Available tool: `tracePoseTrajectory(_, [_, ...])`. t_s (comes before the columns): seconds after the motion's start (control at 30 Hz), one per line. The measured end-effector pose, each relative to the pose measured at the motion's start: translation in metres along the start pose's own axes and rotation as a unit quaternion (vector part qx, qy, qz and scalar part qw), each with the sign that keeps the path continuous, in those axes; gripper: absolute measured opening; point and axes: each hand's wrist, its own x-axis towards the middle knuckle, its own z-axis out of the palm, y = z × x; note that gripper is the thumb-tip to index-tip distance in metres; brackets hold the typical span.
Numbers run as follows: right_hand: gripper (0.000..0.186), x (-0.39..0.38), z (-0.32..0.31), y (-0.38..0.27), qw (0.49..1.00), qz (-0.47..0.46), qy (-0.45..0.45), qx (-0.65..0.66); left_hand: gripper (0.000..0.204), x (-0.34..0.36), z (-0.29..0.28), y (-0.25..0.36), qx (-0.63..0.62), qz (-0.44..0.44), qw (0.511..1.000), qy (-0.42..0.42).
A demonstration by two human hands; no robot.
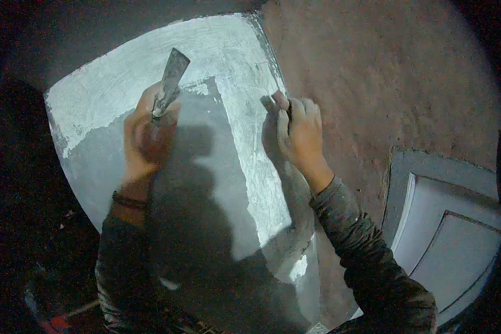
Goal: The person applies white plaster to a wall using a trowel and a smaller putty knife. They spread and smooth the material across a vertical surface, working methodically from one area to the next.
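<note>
My left hand [148,133] grips a putty knife [173,72] with its grey, smeared blade pointing up, over a grey wall panel [195,161] coated with white plaster along its top and right side. My right hand [300,133] has its fingers closed on a small scraping tool [269,103], partly hidden by the fingers, at the white plaster band [245,161] near the panel's right edge. Shadows of my hands and arms fall across the panel.
A rough brown wall [373,78] adjoins the panel on the right, with a grey-framed white panelled door or shutter [456,245] at lower right. A dark space with dimly visible things, one of them red [58,321], lies at lower left.
</note>
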Motion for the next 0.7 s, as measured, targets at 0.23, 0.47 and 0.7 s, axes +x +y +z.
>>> tracePoseTrajectory(0.23, [0.022, 0.072, 0.025, 0.0, 0.986, -0.05, -0.065, -0.148, 0.026, -0.007, -0.001, -0.012, -0.034, 0.049, 0.998, 0.022])
tracePoseTrajectory(0.47, [0.02, 0.065, 0.049, 0.012, 0.968, 0.02, -0.117, -0.222, 0.023, -0.012, 0.002, -0.018, -0.058, 0.099, 0.991, 0.066])
tracePoseTrajectory(0.7, [0.024, 0.135, 0.062, -0.009, 0.961, -0.092, -0.095, -0.241, 0.016, -0.012, 0.004, -0.017, -0.086, 0.135, 0.984, 0.08])
